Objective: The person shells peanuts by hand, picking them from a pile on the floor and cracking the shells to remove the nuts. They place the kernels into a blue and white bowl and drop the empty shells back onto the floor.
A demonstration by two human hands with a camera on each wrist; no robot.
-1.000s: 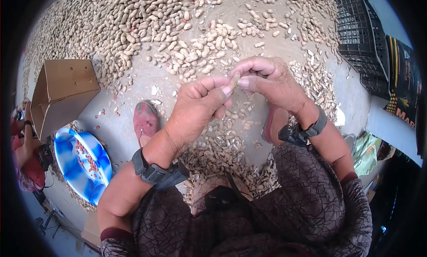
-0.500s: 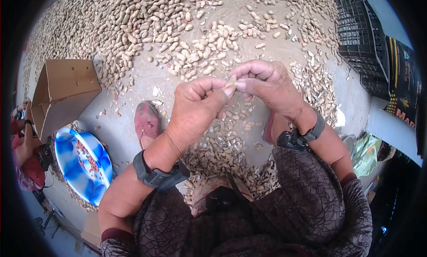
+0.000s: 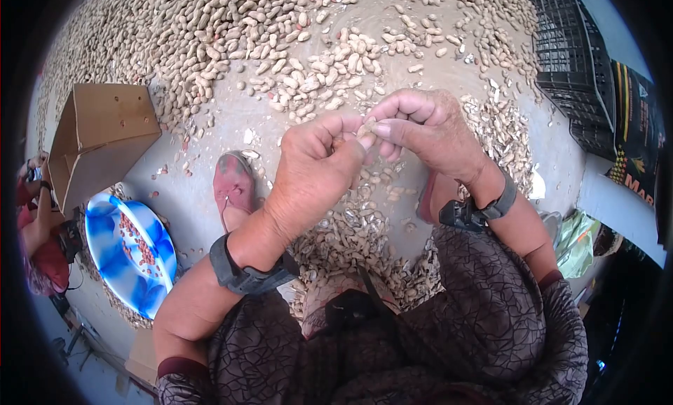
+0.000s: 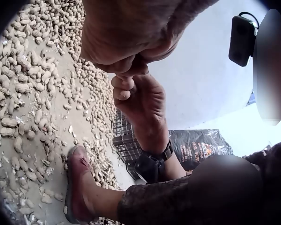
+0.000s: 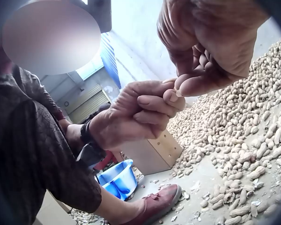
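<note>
In the head view a peanut [image 3: 365, 130] sits where both hands' fingertips meet, in front of the body. My left hand [image 3: 315, 156] pinches it between thumb and forefinger, with the other fingers curled beneath. From the other side, my right hand [image 3: 429, 130] pinches it with thumb and forefinger. Fingers mostly cover the peanut; a pale bit of shell [image 5: 178, 93] shows between the fingertips in the right wrist view. Below the hands, a heap of broken shells [image 3: 350, 240] lies on the floor between the legs.
Unshelled peanuts [image 3: 210, 33] spread over the floor ahead. At left stand a cardboard box [image 3: 116, 121] and a blue-and-white basin [image 3: 168, 247] holding red kernels [image 3: 137, 240]. A black crate [image 3: 571, 68] is at right. Another person's arm [image 3: 43, 208] shows at far left.
Both hands stay together at the peanut while their fingers shift on it. It stood upright and whole-looking a second ago; now it is lower and more covered by the fingers.
</note>
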